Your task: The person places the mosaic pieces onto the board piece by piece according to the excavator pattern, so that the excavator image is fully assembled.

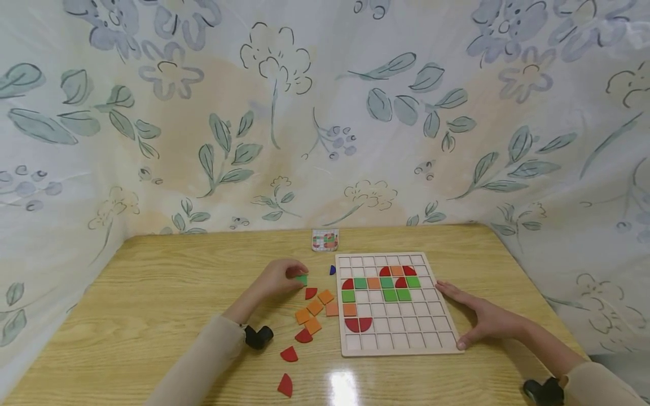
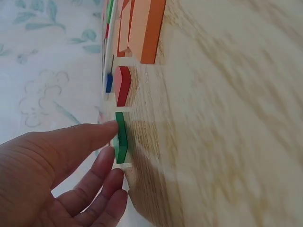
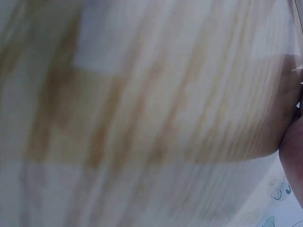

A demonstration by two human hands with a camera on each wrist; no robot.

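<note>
A green square tile [image 2: 121,137] is at the thumb and fingertips of my left hand [image 1: 280,276], which pinches it low at the table. In the left wrist view the other fingers curl below it. Right beside it lies a red quarter-circle piece [image 1: 311,293]. A pale wooden grid board [image 1: 396,339] holds several red, green and orange pieces. My right hand [image 1: 490,318] rests at the board's right edge, fingers stretched along the side and thumb at the near corner. Only a blurred tabletop and a bit of that hand [image 3: 294,156] show in the right wrist view.
Orange square tiles [image 1: 315,307] lie left of the board, one touching its edge. More red quarter pieces [image 1: 289,354] trail toward the front. A small blue piece [image 1: 332,270] sits near the board's far left corner. Behind it is a pattern card [image 1: 325,241] against the floral cloth.
</note>
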